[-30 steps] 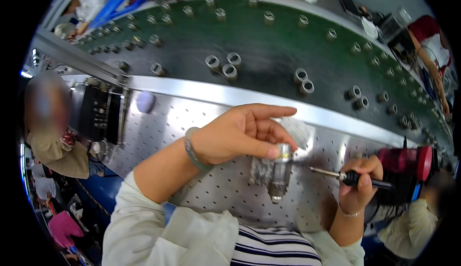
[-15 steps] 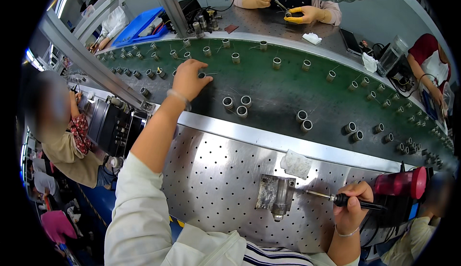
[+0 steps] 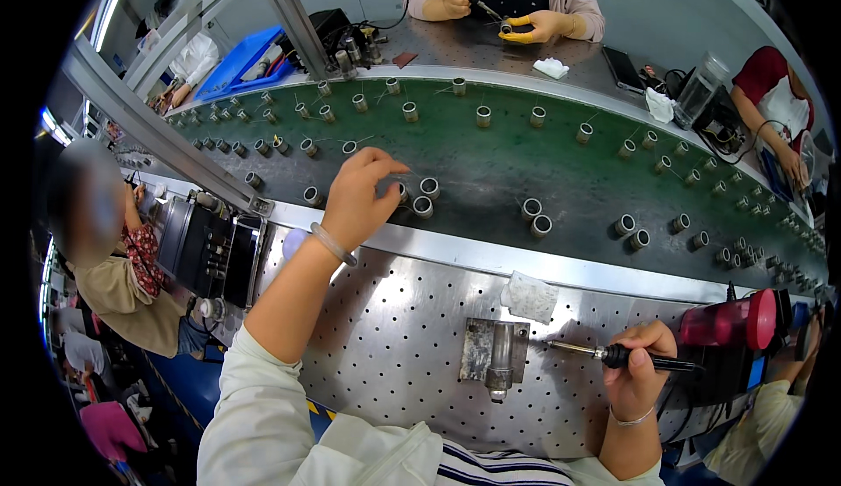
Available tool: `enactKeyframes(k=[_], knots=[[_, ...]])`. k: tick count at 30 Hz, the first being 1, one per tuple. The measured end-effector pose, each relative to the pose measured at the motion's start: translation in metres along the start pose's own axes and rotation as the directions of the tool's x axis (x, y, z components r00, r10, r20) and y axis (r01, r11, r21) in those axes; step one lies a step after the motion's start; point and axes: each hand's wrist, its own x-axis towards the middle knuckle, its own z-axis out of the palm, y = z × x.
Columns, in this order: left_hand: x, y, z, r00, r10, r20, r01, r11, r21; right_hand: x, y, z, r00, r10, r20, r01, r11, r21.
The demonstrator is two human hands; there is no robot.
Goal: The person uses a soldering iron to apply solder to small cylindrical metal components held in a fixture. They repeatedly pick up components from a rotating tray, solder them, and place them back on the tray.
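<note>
My left hand (image 3: 361, 192) hovers over the green conveyor belt (image 3: 491, 166) with thumb and forefinger apart. They are beside a group of three small metal cylinders (image 3: 422, 207); one of these is partly hidden by the thumb. Whether a fingertip touches it I cannot tell. My right hand (image 3: 641, 370) grips a soldering iron (image 3: 617, 356) by its black handle. Its metal tip points left, close to a metal holding block (image 3: 476, 350) on the perforated bench. A shiny tube-shaped part (image 3: 502, 350) lies along that block.
A worn pale pad (image 3: 529, 298) lies behind the block on the perforated metal bench (image 3: 385, 346). A red container (image 3: 727, 321) stands at the right. Many more cylinders with thin wires are spread along the belt. Across it, a person's yellow-covered fingers (image 3: 519, 30) hold a part.
My left hand has moved nearer and toward the group of three cylinders, away from a single cylinder farther back. The whole view has shifted slightly. My right hand keeps its hold on the soldering iron.
</note>
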Motion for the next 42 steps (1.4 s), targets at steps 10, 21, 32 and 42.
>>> enactKeyframes(k=[10,21,32,42], knots=[[-0.012,-0.006,-0.013,0.999,-0.034,-0.026,0.035,0.999,0.032,-0.004,-0.006,0.003,0.999,0.024,0.026,-0.025,0.999,0.02],[-0.055,0.093,0.057,0.677,0.107,0.728,0.695,0.229,-0.681,-0.005,0.041,-0.038,0.997,-0.024,0.067,0.023,1.0,0.007],[-0.066,0.091,0.104,0.591,0.217,0.777,0.792,0.031,-0.61,-0.001,0.057,-0.06,0.995,-0.029,0.1,0.037,0.996,-0.079],[-0.076,0.076,0.12,0.545,0.289,0.787,0.839,-0.178,-0.515,-0.003,0.074,-0.069,0.995,0.017,0.098,-0.017,1.0,0.005]])
